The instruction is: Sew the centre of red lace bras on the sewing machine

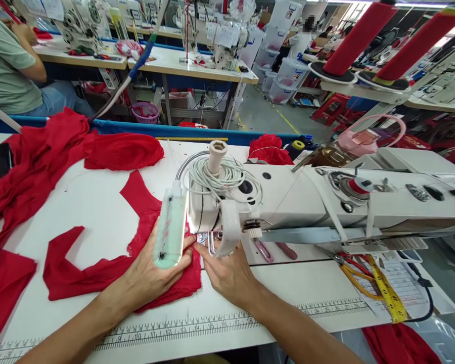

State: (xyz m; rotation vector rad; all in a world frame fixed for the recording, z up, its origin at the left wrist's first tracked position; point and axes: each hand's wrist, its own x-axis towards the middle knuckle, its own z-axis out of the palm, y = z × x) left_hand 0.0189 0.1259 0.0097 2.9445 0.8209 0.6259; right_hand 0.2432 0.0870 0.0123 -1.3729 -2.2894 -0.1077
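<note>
A sewing machine's white head (205,207) stands over a piece of red lace-edged fabric (189,275). My left hand (147,268) lies on this fabric with its fingers stretched toward the needle area. A pale green lamp (170,227) hides part of that hand. To the right of the fabric, my right hand (229,275) reaches under the machine head, fingers extended, an index fingertip at the fabric's edge. The machine head covers its other fingertips. Both hands' fingertips nearly meet beside the presser foot (212,242), whose contact with the fabric is hidden.
More red fabric (34,167) is heaped at the left. Scissors (360,278) and a yellow tape measure (389,293) lie at the right. A printed ruler (182,328) runs along the table's front. Red thread cones (356,40) stand at upper right; a person (15,65) sits at upper left.
</note>
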